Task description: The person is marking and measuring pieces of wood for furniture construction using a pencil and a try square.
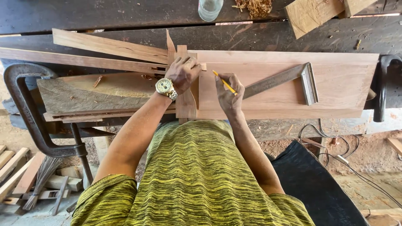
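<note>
My left hand [183, 72], with a gold wristwatch on the wrist, presses flat on a narrow wooden strip [185, 106] laid crosswise over a wide reddish board [335, 90]. My right hand [228, 93] grips a yellow pencil [224, 82], its tip on the board just right of the strip. A metal try square [293, 79] lies on the board, its blade reaching toward my right hand.
A large iron clamp [29, 109] hangs at the bench's left end, another dark clamp [383, 88] at the right. Long wooden offcuts [109, 48] lie at the back left. A clear glass [209, 8] and shavings [253, 6] sit behind. Cables [335, 146] trail on the ground.
</note>
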